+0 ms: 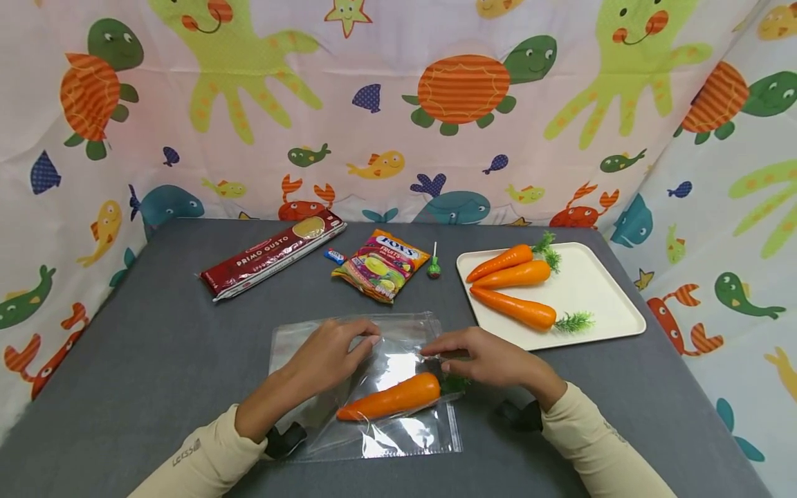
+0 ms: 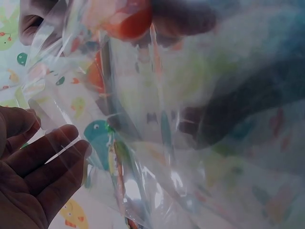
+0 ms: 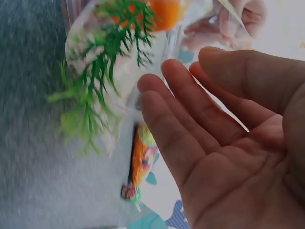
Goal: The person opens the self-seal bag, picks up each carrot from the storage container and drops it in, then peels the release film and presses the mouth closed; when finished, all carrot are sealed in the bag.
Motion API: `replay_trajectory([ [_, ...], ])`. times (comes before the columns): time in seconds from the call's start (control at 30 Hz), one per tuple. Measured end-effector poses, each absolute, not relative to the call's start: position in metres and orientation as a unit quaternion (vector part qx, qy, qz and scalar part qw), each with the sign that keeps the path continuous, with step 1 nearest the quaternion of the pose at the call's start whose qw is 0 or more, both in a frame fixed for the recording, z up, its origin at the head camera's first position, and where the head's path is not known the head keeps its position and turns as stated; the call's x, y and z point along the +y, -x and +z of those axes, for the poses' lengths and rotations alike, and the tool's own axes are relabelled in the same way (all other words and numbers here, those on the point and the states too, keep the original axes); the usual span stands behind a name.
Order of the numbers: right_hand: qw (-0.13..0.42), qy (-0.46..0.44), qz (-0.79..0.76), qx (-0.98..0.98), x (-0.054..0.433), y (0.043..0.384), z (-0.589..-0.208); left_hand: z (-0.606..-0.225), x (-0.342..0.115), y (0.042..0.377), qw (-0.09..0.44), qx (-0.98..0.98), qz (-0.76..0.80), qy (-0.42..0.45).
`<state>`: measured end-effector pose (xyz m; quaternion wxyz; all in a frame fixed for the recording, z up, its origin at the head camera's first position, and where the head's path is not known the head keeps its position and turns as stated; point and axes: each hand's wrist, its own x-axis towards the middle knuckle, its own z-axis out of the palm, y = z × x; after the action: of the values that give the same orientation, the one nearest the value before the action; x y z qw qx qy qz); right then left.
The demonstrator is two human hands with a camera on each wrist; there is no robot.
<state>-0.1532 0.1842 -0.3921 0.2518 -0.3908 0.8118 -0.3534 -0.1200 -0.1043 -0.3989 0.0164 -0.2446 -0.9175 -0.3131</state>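
Note:
A clear plastic bag [image 1: 411, 436] lies on the table with one orange carrot [image 1: 392, 398] inside or under its upper film. The carrot's green top [image 3: 105, 62] sticks out toward the right. My left hand [image 1: 339, 351] pinches the bag's film between thumb and index finger, lifting it above the carrot; the other fingers [image 2: 52, 148] stay loosely extended. Beside the carrot's leafy end is my right hand [image 1: 482, 356], its fingers [image 3: 190, 100] loosely bent with nothing between them. Its fingertips are close to the bag; whether they touch the film I cannot tell.
A cream tray [image 1: 598, 297] with three carrots [image 1: 513, 308] stands at the right. Toward the back lie a red spaghetti pack [image 1: 274, 254], a small blue wrapped candy [image 1: 335, 256], a Fox's candy bag [image 1: 382, 266] and a green lollipop [image 1: 434, 266]. Patterned cloth hangs behind.

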Motion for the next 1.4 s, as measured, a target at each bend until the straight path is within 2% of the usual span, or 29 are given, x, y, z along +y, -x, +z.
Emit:
replay_trajectory([
  [0.33, 0.182, 0.371, -0.385, 0.825, 0.206, 0.155, -0.383, -0.4, -0.103, 0.118, 0.019, -0.922, -0.31, 0.23],
  [0.63, 0.137, 0.304, -0.396, 0.856, 0.233, 0.163, -0.379, -0.399, -0.105, 0.118, 0.032, -0.92, -0.311, 0.238],
  [1.07, 0.064, 0.214, -0.381, 0.897, 0.273, 0.168, -0.376, -0.4, -0.105, 0.118, 0.017, -0.922, -0.312, 0.229],
  [1.4, 0.003, 0.168, -0.342, 0.925, 0.308, 0.177, -0.388, -0.399, -0.106, 0.118, 0.021, -0.918, -0.317, 0.238],
])
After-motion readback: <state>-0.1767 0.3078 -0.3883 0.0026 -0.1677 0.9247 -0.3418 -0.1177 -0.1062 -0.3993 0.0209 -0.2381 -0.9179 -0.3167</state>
